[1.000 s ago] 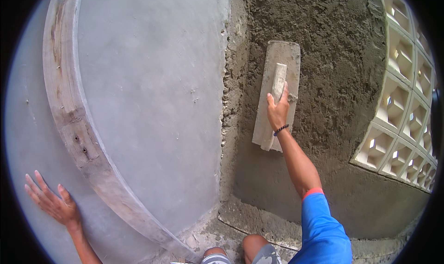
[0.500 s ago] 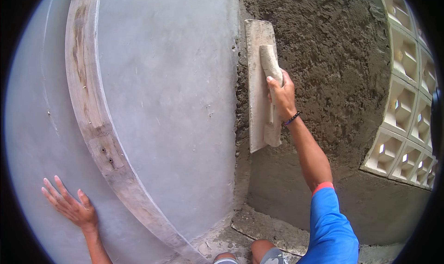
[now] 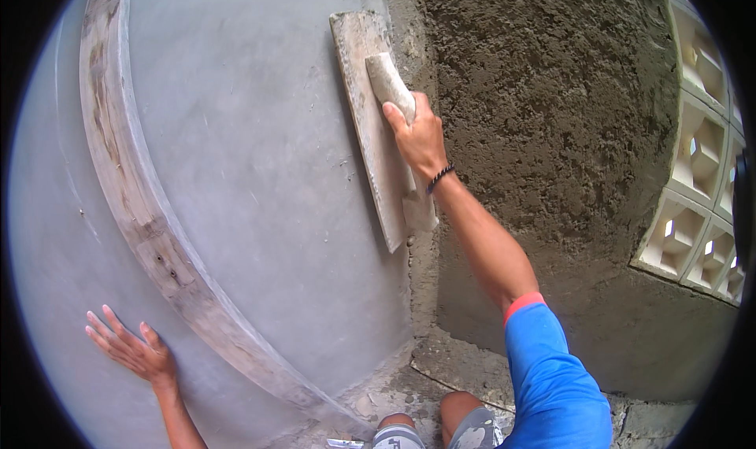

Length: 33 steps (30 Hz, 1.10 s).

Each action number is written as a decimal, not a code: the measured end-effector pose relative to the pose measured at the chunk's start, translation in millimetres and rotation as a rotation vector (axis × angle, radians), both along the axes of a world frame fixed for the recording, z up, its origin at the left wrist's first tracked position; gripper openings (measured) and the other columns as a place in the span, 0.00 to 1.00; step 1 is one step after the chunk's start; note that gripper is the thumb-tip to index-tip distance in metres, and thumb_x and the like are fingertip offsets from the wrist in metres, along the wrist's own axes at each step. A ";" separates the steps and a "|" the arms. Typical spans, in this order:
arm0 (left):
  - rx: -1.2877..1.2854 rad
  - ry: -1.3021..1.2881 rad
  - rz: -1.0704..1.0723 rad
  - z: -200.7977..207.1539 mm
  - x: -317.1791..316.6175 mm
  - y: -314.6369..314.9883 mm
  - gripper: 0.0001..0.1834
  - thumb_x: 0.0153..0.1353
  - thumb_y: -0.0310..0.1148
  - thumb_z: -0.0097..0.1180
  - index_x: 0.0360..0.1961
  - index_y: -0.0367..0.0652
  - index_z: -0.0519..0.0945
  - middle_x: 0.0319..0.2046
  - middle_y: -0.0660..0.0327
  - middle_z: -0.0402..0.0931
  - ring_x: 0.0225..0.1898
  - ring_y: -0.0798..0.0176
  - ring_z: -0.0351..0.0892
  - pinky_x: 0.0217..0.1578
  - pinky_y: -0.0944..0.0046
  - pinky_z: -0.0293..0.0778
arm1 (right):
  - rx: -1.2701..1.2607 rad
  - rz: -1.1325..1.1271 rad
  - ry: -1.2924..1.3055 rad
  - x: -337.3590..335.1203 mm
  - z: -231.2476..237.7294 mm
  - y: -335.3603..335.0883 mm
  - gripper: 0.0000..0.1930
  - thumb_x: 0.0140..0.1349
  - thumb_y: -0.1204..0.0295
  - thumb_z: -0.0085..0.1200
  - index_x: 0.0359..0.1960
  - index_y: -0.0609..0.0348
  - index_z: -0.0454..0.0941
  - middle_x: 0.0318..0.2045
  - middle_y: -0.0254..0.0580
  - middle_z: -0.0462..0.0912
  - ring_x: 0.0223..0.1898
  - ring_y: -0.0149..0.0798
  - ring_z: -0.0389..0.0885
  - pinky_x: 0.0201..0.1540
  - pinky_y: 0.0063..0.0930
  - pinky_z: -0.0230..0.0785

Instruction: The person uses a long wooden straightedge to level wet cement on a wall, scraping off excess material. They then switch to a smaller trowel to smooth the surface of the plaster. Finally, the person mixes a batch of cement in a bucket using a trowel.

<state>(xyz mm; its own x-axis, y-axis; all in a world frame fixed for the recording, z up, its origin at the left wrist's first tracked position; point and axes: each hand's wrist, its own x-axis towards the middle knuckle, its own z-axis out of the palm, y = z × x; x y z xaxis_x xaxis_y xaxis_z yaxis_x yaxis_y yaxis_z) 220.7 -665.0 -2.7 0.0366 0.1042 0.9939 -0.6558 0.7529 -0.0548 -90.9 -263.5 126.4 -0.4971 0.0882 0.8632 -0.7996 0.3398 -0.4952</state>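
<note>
My right hand (image 3: pixel 416 134) is wrapped round the handle of a worn, mortar-caked plastering float (image 3: pixel 364 110). The float's long flat blade stands nearly upright, its top leaning left, over the edge of the smooth grey wall (image 3: pixel 252 158) by the corner. Whether the whole blade touches the wall, I cannot tell. Low on the left, my left hand (image 3: pixel 132 351) has its fingers spread against the smooth grey surface and holds nothing. Between the hands, a long wooden board (image 3: pixel 130 181) runs down the wall, looking curved in this view.
Right of the corner is a wall of rough, dark mortar (image 3: pixel 551 118), smoother toward its foot. Pale pierced breeze blocks (image 3: pixel 697 146) border it at the far right. Mortar crumbs lie on the floor (image 3: pixel 465 370) by my knees. A small flat metallic-looking piece (image 3: pixel 345 443) lies at the bottom edge.
My right hand has carried the float left, from the corner by the rough mortar onto the smooth wall's edge, tilting its top left. My left hand stays spread; the view has shifted slightly.
</note>
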 end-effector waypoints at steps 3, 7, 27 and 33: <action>0.008 -0.003 0.001 0.7 1.5 0.8 0.31 0.67 0.51 0.31 0.68 0.49 0.55 0.69 0.53 0.47 0.70 0.45 0.42 0.66 0.47 0.43 | -0.028 -0.070 0.017 -11.8 33.8 7.6 0.23 0.62 0.55 0.50 0.44 0.65 0.69 0.30 0.61 0.82 0.34 0.53 0.83 0.37 0.42 0.76; 0.060 -0.048 0.005 -0.4 9.1 -0.1 0.32 0.67 0.51 0.32 0.68 0.46 0.53 0.69 0.51 0.46 0.70 0.43 0.41 0.65 0.45 0.44 | -0.037 -0.108 0.023 -19.5 59.5 14.5 0.25 0.60 0.52 0.52 0.44 0.66 0.71 0.31 0.60 0.82 0.36 0.54 0.83 0.40 0.41 0.74; 0.264 0.005 -0.155 255.3 44.9 13.5 0.34 0.68 0.50 0.37 0.67 0.37 0.53 0.66 0.41 0.46 0.68 0.39 0.44 0.63 0.41 0.47 | -0.125 -0.120 -0.207 -45.0 195.2 44.1 0.24 0.59 0.54 0.55 0.44 0.65 0.69 0.30 0.60 0.82 0.34 0.53 0.83 0.34 0.41 0.75; 0.070 0.020 0.005 332.0 16.1 -26.3 0.32 0.69 0.49 0.34 0.66 0.38 0.55 0.66 0.46 0.49 0.68 0.45 0.44 0.64 0.45 0.49 | -0.122 -0.098 -0.248 -42.7 206.7 44.4 0.24 0.58 0.56 0.57 0.45 0.66 0.71 0.32 0.60 0.82 0.36 0.53 0.83 0.37 0.42 0.75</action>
<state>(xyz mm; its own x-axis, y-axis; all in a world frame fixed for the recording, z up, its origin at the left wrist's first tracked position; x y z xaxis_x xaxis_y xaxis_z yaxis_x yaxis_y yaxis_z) 236.8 -691.3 329.3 0.0566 0.0348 0.9978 -0.6604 0.7508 0.0112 -133.5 -219.1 333.1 -0.6754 0.2415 0.6968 -0.6157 0.3353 -0.7131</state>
